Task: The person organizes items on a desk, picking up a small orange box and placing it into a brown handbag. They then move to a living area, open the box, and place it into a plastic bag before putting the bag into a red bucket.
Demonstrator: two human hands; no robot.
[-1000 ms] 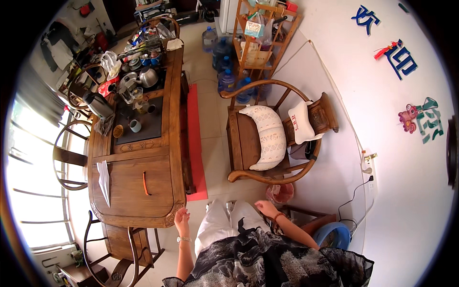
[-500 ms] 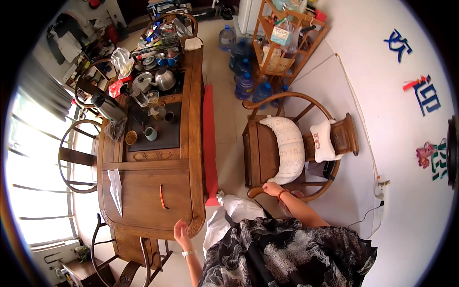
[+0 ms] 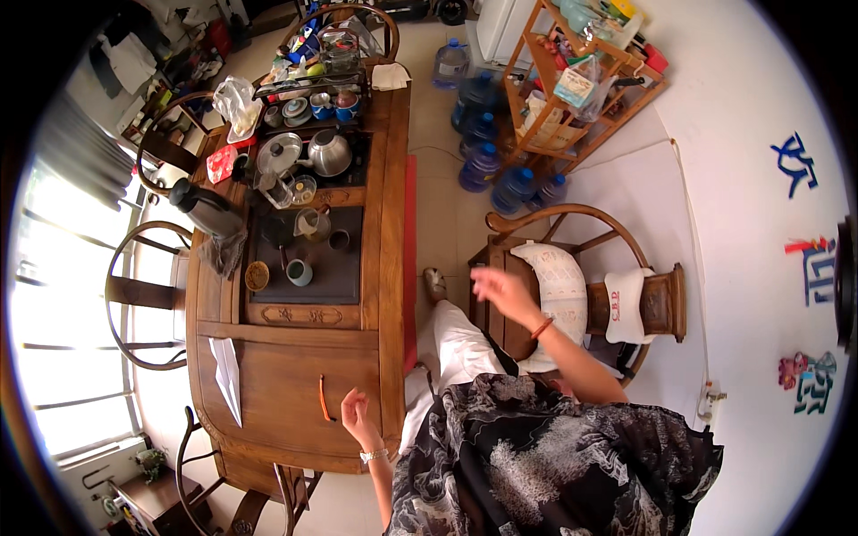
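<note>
Above the wooden table (image 3: 295, 451), near its right-hand edge, my left hand (image 3: 359, 416) is loosely open, fingers a little bent, holding nothing. Close to its left lies a thin orange strip (image 3: 325, 399). A folded white paper plane (image 3: 227, 382) rests farther left on the tabletop. My right hand (image 3: 503, 295) hovers in the air over the front of a wooden armchair (image 3: 511, 332). Its fingers are apart and grip nothing. On that chair are a curved cream cushion (image 3: 559, 281) and a white neck pillow (image 3: 626, 306).
On the table's far part stand a dark tea tray (image 3: 335, 277), a small cup (image 3: 299, 272), a steel kettle (image 3: 330, 154) and a grey thermos (image 3: 207, 211). Blue water jugs (image 3: 480, 167) and a wooden shelf (image 3: 590, 76) stand beyond the armchair. More chairs (image 3: 143, 293) line the left side.
My right hand has let go of the armchair's armrest and lifted over the seat. I have moved forward between table and chair, with a leg stepping ahead. My left hand is now over the tabletop.
</note>
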